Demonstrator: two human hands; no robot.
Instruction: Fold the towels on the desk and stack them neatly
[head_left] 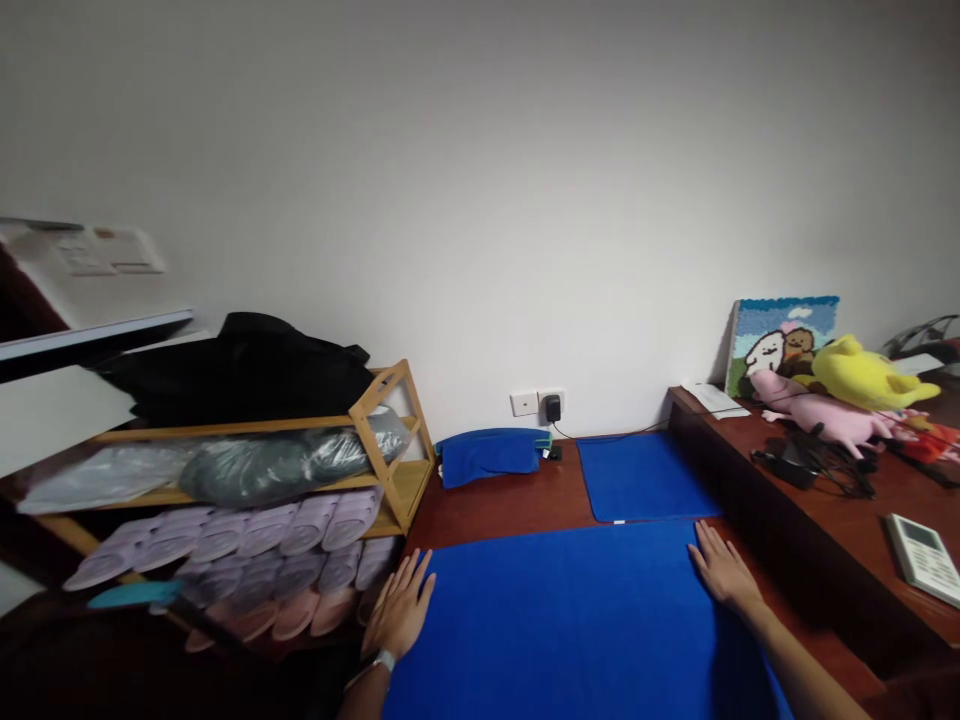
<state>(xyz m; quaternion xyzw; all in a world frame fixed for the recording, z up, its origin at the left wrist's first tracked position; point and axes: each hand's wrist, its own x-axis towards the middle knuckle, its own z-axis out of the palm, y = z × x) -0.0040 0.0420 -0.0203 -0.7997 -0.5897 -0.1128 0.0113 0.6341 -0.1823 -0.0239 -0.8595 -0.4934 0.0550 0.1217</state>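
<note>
A large blue cloth (570, 620) lies spread flat on the dark red wooden table (510, 510). My left hand (403, 603) rests at the cloth's left edge, fingers stretched out, with nothing held; a watch band circles that wrist. At the cloth's upper right corner, my right hand (721, 565) lies with its fingers apart, also holding nothing. Just beyond the large cloth is a smaller blue cloth (645, 475), lying flat. A folded blue cloth bundle (491, 455) sits against the wall at the back of the table.
Left stands a wooden rack (409, 485) with slippers (300, 525), plastic-wrapped items and a black bag (247, 370). The raised right surface (810, 495) holds plush toys (862, 375), cables, a picture and a white remote-like device (926, 558). A black adapter (553, 408) is plugged into the wall.
</note>
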